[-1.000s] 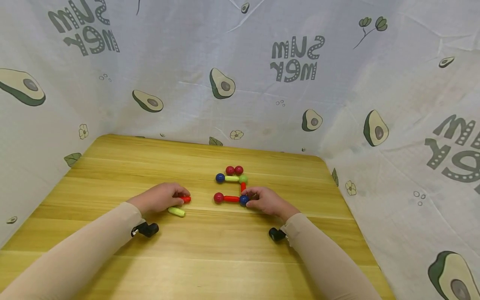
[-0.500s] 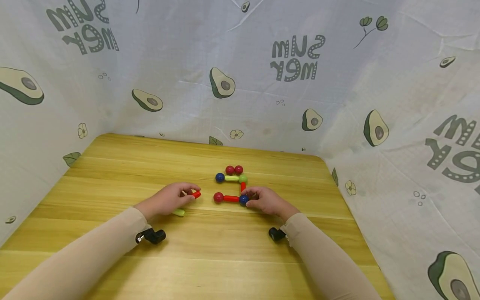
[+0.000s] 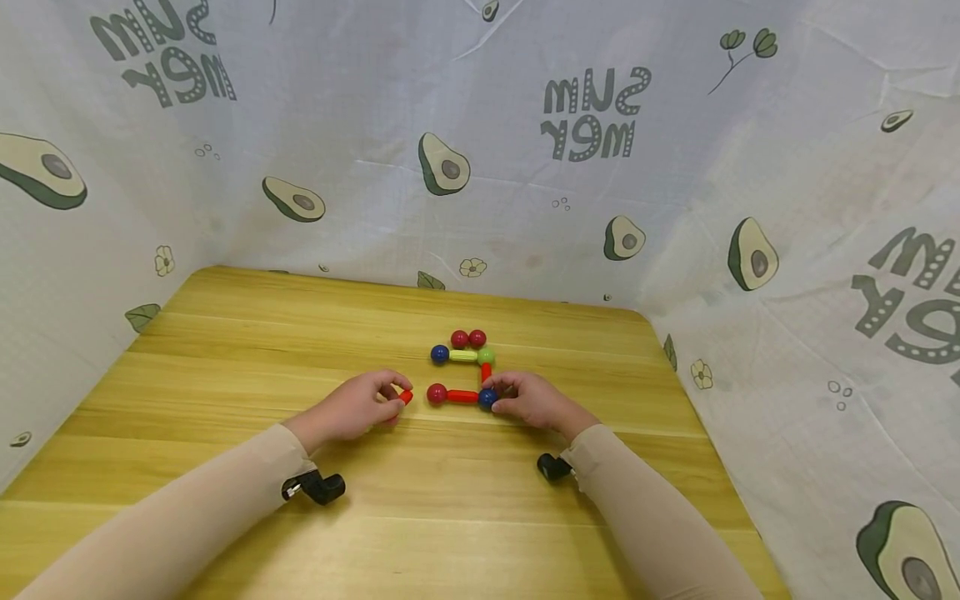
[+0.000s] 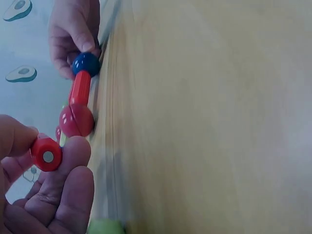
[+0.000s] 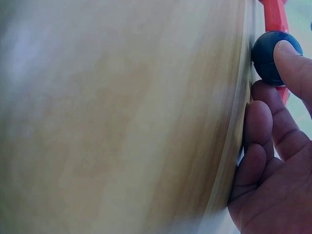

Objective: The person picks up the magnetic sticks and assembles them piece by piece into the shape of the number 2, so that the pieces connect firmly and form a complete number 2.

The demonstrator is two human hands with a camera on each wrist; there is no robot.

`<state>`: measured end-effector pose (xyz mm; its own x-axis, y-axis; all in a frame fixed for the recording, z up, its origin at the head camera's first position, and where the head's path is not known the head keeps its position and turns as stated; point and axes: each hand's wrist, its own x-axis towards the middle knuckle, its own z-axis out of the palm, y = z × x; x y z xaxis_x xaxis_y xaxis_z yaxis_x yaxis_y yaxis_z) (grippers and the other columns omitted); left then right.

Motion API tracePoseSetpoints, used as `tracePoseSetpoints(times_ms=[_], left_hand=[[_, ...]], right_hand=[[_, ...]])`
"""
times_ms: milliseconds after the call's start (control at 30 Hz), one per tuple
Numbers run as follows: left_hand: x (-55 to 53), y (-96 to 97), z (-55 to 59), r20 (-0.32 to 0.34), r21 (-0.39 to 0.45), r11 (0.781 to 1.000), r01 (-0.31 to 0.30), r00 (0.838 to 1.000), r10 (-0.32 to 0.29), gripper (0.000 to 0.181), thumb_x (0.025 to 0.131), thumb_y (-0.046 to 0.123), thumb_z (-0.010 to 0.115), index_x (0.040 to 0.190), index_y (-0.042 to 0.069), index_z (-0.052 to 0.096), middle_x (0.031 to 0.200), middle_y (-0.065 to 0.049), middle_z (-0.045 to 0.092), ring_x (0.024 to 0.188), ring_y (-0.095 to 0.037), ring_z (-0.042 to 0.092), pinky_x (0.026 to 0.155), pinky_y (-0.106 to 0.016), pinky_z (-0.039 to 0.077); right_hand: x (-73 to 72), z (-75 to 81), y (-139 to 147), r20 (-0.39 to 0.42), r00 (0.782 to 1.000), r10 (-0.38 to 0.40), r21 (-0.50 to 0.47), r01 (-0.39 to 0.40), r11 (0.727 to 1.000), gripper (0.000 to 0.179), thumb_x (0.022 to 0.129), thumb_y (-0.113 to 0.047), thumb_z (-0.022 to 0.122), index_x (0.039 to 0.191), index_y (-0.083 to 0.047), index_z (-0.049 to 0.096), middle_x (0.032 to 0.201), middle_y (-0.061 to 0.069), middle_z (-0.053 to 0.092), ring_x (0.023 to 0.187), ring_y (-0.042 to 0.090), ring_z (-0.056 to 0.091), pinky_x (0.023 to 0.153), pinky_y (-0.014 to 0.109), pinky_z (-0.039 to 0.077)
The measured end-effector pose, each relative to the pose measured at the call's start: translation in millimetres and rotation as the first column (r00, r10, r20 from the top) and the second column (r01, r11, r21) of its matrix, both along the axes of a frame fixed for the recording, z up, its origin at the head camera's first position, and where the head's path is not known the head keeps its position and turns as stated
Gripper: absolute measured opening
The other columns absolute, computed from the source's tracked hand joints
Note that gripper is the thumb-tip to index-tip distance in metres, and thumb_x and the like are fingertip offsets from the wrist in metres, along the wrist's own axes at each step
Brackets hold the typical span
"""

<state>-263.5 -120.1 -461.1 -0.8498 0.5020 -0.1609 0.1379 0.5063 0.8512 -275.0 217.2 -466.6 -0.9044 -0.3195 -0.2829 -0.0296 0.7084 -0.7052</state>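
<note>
While the left hand [image 3: 352,408] pinches a red rod [image 4: 41,152], the right [image 3: 538,402] grips a ball [image 5: 266,54]

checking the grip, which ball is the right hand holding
The nearer blue ball, where two red rods meet: the right hand pinches it, while neither hand touches the other balls.

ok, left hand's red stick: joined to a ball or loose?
Loose. Left hand pinches the red stick; in the head view, table shows between it and the nearest red ball. Left wrist view: near end bare.
</note>
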Motion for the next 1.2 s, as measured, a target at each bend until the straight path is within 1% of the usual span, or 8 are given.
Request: tracePoseSetpoints(times_ms=[133,267,400,467,633,900,1033,1200], left_hand=[[3.9,10.2,-1.4,0.006,-0.007,0.999,-0.04,0.999,0.04,0.028,0.103,0.017,0.067,0.13,0.01,0.066,0.102,-0.007,0.067,0.076,-0.015,0.064,0.067,-0.028,0.052],[10.3,20.9,0.6,-0.004,-0.052,0.994,-0.096,0.995,0.096,0.025,0.101,0.017,0.07,0.126,0.013,0.068,0.096,-0.005,0.067,0.075,-0.018,0.058,0.066,-0.029,0.047],[16.5,30.9,2.6,0.009,-0.078,0.988,-0.13,0.991,0.131,0.025,0.1,0.017,0.071,0.125,0.015,0.069,0.094,-0.005,0.066,0.076,-0.019,0.057,0.066,-0.029,0.045],[18.1,35.0,1.2,0.011,-0.081,0.986,-0.146,0.989,0.147,0.026,0.1,0.017,0.072,0.126,0.015,0.068,0.095,-0.004,0.067,0.075,-0.018,0.057,0.065,-0.029,0.045],[20.9,42.5,-1.7,0.038,-0.059,0.983,-0.175,0.983,0.177,0.029,0.101,0.018,0.072,0.128,0.014,0.064,0.099,-0.006,0.069,0.075,-0.018,0.06,0.063,-0.029,0.049],[22.7,51.6,-7.2,0.099,-0.028,0.977,-0.214,0.971,0.215,0.024,0.099,0.017,0.074,0.119,0.011,0.062,0.099,-0.007,0.071,0.072,-0.018,0.065,0.061,-0.029,0.056],[23.1,54.3,-10.0,0.112,-0.027,0.974,-0.225,0.968,0.227,0.022,0.098,0.017,0.075,0.113,0.009,0.062,0.097,-0.007,0.07,0.072,-0.018,0.066,0.063,-0.029,0.057],[22.6,56.8,-10.3,0.115,-0.032,0.971,-0.238,0.964,0.24,0.021,0.098,0.019,0.076,0.11,0.008,0.063,0.093,-0.006,0.07,0.07,-0.018,0.065,0.063,-0.028,0.055]], right_hand=[[0.3,1.1,0,0.0,1.0,-0.004,-0.002,0.004,1.0,0.031,0.1,-0.013,0.073,0.13,-0.019,0.071,0.123,0.007,0.068,0.103,0.023,0.06,0.094,0.038,0.053],[-0.1,0.8,0,0.003,1.0,-0.007,-0.005,0.007,1.0,0.03,0.1,-0.013,0.072,0.13,-0.02,0.071,0.123,0.007,0.068,0.104,0.023,0.06,0.095,0.038,0.053],[-0.7,-0.3,0,0.005,1.0,-0.006,-0.009,0.006,1.0,0.029,0.1,-0.013,0.072,0.129,-0.019,0.071,0.123,0.007,0.068,0.104,0.023,0.06,0.095,0.038,0.053],[-0.8,-0.5,0,0.004,1.0,-0.009,-0.007,0.009,1.0,0.029,0.1,-0.013,0.073,0.129,-0.019,0.071,0.123,0.007,0.068,0.104,0.022,0.061,0.096,0.039,0.053],[-0.4,-0.2,-1,0.002,1.0,-0.012,0.004,0.012,1.0,0.03,0.1,-0.013,0.073,0.13,-0.02,0.071,0.124,0.006,0.069,0.106,0.022,0.061,0.099,0.041,0.053],[-0.7,-1.3,0,-0.001,1.0,-0.006,0.006,0.006,1.0,0.031,0.1,-0.014,0.074,0.13,-0.02,0.071,0.123,0.006,0.069,0.105,0.023,0.061,0.097,0.041,0.053],[-0.9,-1.8,0,-0.002,1.0,-0.012,0.006,0.012,1.0,0.03,0.1,-0.015,0.073,0.129,-0.022,0.071,0.124,0.005,0.069,0.106,0.022,0.061,0.099,0.041,0.053],[-0.8,-1.5,0,-0.017,1.0,0.001,0.003,-0.001,1.0,0.029,0.1,-0.014,0.072,0.129,-0.018,0.071,0.123,0.008,0.068,0.105,0.023,0.061,0.096,0.04,0.053]])
